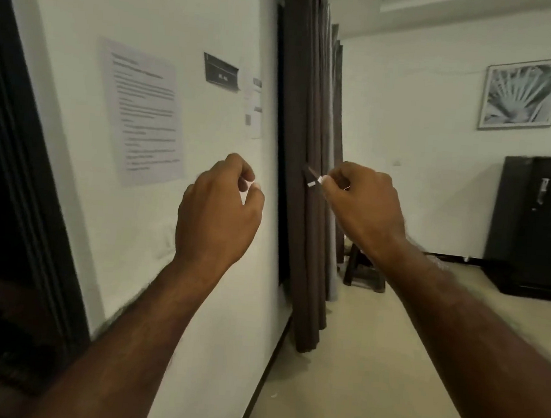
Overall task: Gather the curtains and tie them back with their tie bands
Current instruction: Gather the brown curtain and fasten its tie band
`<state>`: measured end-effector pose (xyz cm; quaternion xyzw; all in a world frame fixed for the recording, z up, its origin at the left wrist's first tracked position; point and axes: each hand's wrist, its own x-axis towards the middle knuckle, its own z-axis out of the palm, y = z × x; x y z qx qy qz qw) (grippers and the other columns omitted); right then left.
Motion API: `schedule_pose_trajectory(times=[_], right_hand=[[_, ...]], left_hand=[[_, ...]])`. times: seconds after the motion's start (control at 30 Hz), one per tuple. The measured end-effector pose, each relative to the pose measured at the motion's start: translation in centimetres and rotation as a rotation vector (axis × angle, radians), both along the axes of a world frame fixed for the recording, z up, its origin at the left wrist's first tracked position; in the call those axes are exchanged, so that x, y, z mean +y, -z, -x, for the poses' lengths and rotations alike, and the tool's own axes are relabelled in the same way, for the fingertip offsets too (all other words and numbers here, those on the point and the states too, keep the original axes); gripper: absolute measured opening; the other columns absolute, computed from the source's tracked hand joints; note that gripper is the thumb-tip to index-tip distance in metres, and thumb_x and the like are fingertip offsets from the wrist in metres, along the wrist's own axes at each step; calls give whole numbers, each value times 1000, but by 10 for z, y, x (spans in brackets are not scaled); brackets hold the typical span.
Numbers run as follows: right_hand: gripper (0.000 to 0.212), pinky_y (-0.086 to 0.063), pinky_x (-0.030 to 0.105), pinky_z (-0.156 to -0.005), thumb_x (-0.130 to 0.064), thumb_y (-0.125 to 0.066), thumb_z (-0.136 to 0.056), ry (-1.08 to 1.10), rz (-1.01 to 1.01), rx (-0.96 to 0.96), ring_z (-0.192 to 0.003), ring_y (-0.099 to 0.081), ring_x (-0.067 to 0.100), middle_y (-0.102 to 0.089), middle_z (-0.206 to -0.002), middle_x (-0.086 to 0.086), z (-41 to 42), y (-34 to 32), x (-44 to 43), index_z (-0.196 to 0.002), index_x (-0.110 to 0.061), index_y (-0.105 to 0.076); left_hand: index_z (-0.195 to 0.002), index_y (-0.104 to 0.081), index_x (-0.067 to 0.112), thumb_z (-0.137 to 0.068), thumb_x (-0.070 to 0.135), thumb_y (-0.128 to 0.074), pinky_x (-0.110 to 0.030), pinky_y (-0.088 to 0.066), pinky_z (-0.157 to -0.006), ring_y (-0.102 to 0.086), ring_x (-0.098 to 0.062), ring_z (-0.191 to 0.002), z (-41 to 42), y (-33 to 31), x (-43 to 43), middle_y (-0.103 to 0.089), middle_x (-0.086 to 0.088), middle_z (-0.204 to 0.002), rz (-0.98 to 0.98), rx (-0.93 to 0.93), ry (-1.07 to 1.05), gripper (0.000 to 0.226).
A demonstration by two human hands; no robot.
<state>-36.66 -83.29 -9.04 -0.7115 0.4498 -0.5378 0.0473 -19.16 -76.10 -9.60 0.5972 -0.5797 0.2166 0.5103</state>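
Both forearms come up from the bottom edge of the frame, and up at the centre we have the hands. Left hand (221, 204) hangs in front of the white wall (216, 22), just left of the curtain, fingers curled in, thumb and forefinger tips nearly meeting, and nothing visible between them. Right hand (363, 202) is the busy one: thumb and fingertips pinch the end of the tie band (312, 179), a dark strip with a small white patch at its tip (blurred, so the material is anyone's guess). That band end sits right against the front folds of the dark brown curtain (307, 129), which hangs gathered in tight pleats down the middle of the frame, bottom hem close to the floor (385, 382).

Left of centre, a printed notice sheet (143, 112) is stuck to the wall, with a dark plaque (220, 72) and smaller stickers (254, 108) beside it. Far left, a dark door frame (24, 156). Upper right, a framed picture (524, 93); below it a black cabinet (536, 226). Behind the curtain's lower part stands a dark stool (365, 268).
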Motion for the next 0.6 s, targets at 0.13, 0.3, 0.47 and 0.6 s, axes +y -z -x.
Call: schedule_pose_trajectory(times=[0.13,0.3,0.47,0.6], right_hand=[[25,-55,34,-79,-34,-53,-100,70,2,40,-85,-65,14,-70,-103,-1,1,13,-77,-107,-17,-69],[31,-54,41,-87,-34,-50,-100,147,16,81,-104,-60,19,-62,-124,3,-5,22,-172,-124,-17,-61],[36,-51,46,-94,-38,-46,-101,224,12,132,-117,-53,23,-55,-134,5,-16,29,-262,-132,-19,-52],[40,-43,44,-99,-39,-41,-103,261,-5,169,-128,-44,23,-48,-143,4,-20,33,-340,-138,-21,-46]], left_hand=[[-105,-58,25,-96,36,-54,-28,-39,-72,-59,-14,-94,-9,19,-89,-64,9,-106,-127,-42,63,15],[-116,-59,23,-96,36,-54,-29,-41,-76,-60,-15,-102,-21,21,-199,-64,7,-116,-226,-55,142,24],[-113,-59,21,-96,35,-54,-31,-45,-77,-59,-17,-97,-23,15,-294,-65,4,-110,-198,-95,162,22],[-117,-59,19,-96,33,-55,-34,-48,-83,-60,-19,-101,-18,14,-371,-66,1,-115,-165,-126,145,25]])
